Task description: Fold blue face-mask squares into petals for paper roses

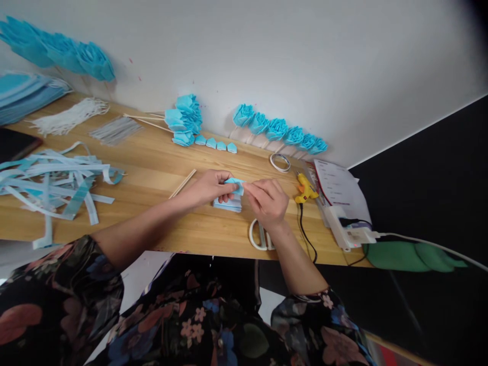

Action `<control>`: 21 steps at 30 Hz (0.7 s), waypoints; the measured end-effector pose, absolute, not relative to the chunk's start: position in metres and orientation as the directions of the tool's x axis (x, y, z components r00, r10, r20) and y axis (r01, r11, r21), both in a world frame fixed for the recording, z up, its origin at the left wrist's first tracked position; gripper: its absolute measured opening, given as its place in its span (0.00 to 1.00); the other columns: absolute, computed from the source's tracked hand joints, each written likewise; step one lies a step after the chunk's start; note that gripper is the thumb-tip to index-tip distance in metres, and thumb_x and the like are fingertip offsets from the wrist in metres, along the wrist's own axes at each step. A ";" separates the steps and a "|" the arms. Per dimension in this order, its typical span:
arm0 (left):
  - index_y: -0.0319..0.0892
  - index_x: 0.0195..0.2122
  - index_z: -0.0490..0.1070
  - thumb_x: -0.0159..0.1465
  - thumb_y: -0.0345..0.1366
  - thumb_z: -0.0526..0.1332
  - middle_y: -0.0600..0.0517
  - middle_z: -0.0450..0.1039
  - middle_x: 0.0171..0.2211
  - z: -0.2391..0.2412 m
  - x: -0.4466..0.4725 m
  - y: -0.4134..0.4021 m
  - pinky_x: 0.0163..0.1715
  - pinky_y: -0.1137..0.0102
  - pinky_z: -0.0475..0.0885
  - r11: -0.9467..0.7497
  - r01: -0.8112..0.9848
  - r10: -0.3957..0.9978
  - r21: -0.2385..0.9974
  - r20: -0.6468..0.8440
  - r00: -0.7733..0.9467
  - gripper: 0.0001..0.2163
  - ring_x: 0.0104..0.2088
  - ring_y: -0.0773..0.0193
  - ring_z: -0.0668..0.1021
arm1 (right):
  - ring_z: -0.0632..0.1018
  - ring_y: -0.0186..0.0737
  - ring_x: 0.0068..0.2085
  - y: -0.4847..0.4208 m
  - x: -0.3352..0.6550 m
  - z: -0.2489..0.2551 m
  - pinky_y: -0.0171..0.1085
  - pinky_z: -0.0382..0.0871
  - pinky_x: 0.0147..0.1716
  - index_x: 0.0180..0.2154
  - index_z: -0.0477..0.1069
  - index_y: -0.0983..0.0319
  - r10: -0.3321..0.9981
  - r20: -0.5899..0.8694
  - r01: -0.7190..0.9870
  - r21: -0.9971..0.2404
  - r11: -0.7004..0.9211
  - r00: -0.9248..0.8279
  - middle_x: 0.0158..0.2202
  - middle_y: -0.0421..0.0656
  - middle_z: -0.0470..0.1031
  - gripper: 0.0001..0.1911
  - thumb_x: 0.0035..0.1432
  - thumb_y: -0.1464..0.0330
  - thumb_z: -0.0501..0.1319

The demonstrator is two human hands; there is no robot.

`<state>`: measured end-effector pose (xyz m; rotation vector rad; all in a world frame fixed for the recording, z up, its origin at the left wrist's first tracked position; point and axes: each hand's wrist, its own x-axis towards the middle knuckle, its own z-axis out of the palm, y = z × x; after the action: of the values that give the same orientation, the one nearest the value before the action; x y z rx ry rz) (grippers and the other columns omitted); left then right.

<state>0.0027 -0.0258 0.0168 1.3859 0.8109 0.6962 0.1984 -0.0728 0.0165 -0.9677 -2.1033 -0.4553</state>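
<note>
A small piece of light-blue non-woven fabric (239, 187) is held up between both hands over the table. My left hand (213, 188) is closed, pinching its left side between thumb and fingers. The fingertips of my right hand (271, 201) are pinched together at its right edge. Just below lies a stack of pale-blue fabric pieces (229, 205), partly covered by my left fingers. White-handled scissors (253, 239) lie under my right wrist, their far part hidden. Two thin wooden sticks (183, 184) rest beside my left hand.
Blue fabric roses (277, 129) on sticks lean along the wall, with folded blue pieces (221, 146) nearby. A tape roll (280, 162), yellow glue gun (305, 189) and power strip (339, 229) are at right. Cut strips (72, 175), white ear loops (72, 116) and masks (28, 96) lie left.
</note>
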 end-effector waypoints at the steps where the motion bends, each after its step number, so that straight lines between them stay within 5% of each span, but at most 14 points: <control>1: 0.41 0.24 0.68 0.61 0.35 0.64 0.56 0.71 0.18 0.017 0.003 -0.026 0.19 0.77 0.65 0.072 0.041 0.822 0.997 -0.082 0.563 0.11 0.18 0.72 0.71 | 0.76 0.39 0.36 -0.072 0.199 0.016 0.39 0.70 0.34 0.44 0.80 0.54 0.504 0.755 0.769 0.001 0.640 -0.420 0.33 0.42 0.78 0.12 0.66 0.71 0.59; 21: 0.39 0.28 0.72 0.59 0.35 0.68 0.54 0.75 0.22 0.018 0.000 -0.024 0.23 0.76 0.70 0.179 -0.070 0.795 0.981 -0.102 0.598 0.07 0.21 0.71 0.73 | 0.77 0.39 0.36 -0.071 0.199 0.014 0.39 0.70 0.34 0.41 0.80 0.56 0.553 0.689 0.775 0.019 0.632 -0.468 0.32 0.44 0.79 0.11 0.66 0.71 0.58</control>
<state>0.0001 -0.0242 0.0175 1.2504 0.7210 0.6924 0.1986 -0.0707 0.0139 -1.0325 -2.1959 -0.4367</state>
